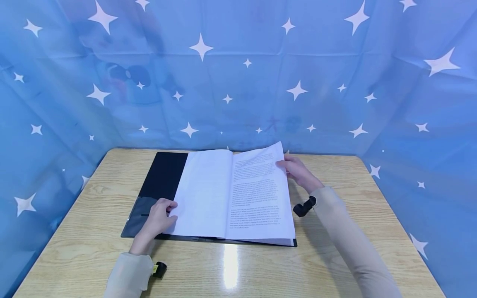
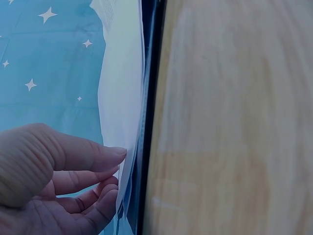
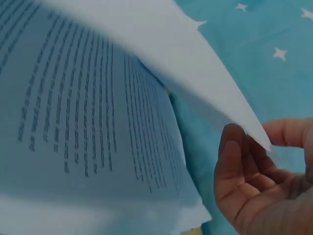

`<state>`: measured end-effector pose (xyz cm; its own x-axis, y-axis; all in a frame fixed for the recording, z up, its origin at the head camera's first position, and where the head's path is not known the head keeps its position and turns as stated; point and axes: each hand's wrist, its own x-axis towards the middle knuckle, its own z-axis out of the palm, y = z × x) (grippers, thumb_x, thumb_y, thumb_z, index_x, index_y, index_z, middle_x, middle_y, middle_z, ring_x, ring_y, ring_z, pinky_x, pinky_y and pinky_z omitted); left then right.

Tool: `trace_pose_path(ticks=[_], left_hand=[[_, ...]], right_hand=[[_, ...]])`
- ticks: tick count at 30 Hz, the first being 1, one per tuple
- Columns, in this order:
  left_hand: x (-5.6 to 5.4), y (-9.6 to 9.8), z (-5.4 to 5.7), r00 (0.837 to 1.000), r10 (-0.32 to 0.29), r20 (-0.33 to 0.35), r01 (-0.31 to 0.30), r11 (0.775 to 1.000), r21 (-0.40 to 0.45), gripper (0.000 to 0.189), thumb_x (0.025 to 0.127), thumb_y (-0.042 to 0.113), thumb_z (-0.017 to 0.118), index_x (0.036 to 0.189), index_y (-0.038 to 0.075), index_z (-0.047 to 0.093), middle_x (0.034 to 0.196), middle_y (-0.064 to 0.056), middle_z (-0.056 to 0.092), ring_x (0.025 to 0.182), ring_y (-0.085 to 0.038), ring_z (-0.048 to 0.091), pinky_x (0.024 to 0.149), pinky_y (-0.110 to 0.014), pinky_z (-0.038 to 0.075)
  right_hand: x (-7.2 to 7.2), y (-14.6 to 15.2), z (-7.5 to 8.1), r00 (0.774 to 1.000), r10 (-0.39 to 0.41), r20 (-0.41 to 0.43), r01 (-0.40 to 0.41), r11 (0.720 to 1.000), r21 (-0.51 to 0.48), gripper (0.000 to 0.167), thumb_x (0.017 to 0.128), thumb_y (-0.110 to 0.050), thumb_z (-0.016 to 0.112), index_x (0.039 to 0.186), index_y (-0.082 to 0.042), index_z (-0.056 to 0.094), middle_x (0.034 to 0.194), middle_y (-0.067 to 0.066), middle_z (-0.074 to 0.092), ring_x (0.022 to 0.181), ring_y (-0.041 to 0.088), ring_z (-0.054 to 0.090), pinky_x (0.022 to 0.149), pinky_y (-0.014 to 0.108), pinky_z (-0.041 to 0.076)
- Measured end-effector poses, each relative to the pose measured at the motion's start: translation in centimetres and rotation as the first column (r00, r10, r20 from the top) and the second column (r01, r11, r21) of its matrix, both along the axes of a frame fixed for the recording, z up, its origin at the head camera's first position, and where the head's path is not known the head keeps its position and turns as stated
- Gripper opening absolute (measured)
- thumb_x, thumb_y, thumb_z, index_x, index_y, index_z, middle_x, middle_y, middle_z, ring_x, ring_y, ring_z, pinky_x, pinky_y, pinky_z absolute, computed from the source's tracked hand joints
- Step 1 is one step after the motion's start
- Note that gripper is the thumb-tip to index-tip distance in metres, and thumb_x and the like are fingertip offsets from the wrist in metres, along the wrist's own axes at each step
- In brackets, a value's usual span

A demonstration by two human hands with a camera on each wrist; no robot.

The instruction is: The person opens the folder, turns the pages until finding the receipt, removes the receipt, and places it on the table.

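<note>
A printed booklet of white pages (image 1: 203, 194) lies spread across a black folder (image 1: 164, 176) on the table. My right hand (image 1: 298, 170) pinches the outer edge of a right-hand page (image 1: 257, 194) near its top corner. In the right wrist view, the raised page (image 3: 195, 63) is between thumb and fingers, and another printed page (image 3: 98, 127) shows beneath it. At the left page's outer edge, near the bottom, my left hand (image 1: 160, 217) rests its thumb and fingertips on the paper. In the left wrist view, the thumb (image 2: 105, 155) overlaps the paper's edge (image 2: 124, 98).
The wooden table (image 1: 335, 265) extends in front of the folder and to both sides. A blue curtain with white stars (image 1: 238, 82) hangs behind the table's back edge. Small black cameras (image 1: 304, 206) are on both wrists.
</note>
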<state>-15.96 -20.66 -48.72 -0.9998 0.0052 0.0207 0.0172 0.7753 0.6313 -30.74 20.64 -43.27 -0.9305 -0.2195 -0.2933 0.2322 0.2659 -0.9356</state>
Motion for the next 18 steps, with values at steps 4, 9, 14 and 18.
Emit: trace_pose_path(ticks=[4, 9, 14, 18], left_hand=[[0.0, 0.0, 0.0, 1.0, 0.0, 0.003, 0.0, 1.0, 0.002, 0.03, 0.072, -0.005, 0.066, 0.101, -0.009, 0.064, 0.101, -0.018, 0.055, 0.087, -0.028, 0.052, 0.077, -0.042, 0.048], [0.1, 0.0, 0.1, 1.0, 0.001, 0.005, -0.001, 1.0, 0.004, 0.03, 0.072, -0.006, 0.066, 0.101, -0.009, 0.064, 0.101, -0.018, 0.055, 0.087, -0.028, 0.052, 0.077, -0.042, 0.048], [0.1, 0.1, 0.2, 1.0, 0.0, -0.002, 0.0, 1.0, 0.002, 0.029, 0.072, -0.006, 0.066, 0.101, -0.009, 0.064, 0.099, -0.018, 0.055, 0.086, -0.028, 0.052, 0.077, -0.042, 0.047], [0.1, 0.0, 0.2, 1.0, -0.003, 0.003, 0.003, 1.0, 0.002, 0.029, 0.073, -0.006, 0.067, 0.101, -0.009, 0.064, 0.099, -0.018, 0.055, 0.087, -0.028, 0.052, 0.077, -0.042, 0.047]], right_hand=[[0.6, -0.5, 0.6, 0.999, 0.041, -0.01, -0.041, 0.999, -0.021, 0.044, 0.095, -0.015, 0.05, 0.133, 0.006, 0.043, 0.103, 0.007, 0.063, 0.08, 0.012, 0.063, 0.071, 0.029, 0.05], [1.0, -1.1, 1.1, 0.998, 0.067, -0.003, -0.067, 0.997, -0.047, 0.045, 0.096, -0.017, 0.05, 0.132, 0.008, 0.043, 0.1, 0.005, 0.064, 0.08, 0.011, 0.063, 0.071, 0.027, 0.05], [1.4, -1.7, 1.8, 0.996, 0.085, 0.0, -0.085, 0.995, -0.058, 0.043, 0.096, -0.017, 0.049, 0.13, 0.008, 0.044, 0.099, 0.006, 0.065, 0.081, 0.013, 0.064, 0.071, 0.028, 0.05], [1.8, -2.2, 2.3, 0.995, 0.095, -0.008, -0.095, 0.993, -0.063, 0.042, 0.095, -0.017, 0.05, 0.129, 0.008, 0.045, 0.099, 0.007, 0.065, 0.08, 0.015, 0.065, 0.069, 0.029, 0.051]])
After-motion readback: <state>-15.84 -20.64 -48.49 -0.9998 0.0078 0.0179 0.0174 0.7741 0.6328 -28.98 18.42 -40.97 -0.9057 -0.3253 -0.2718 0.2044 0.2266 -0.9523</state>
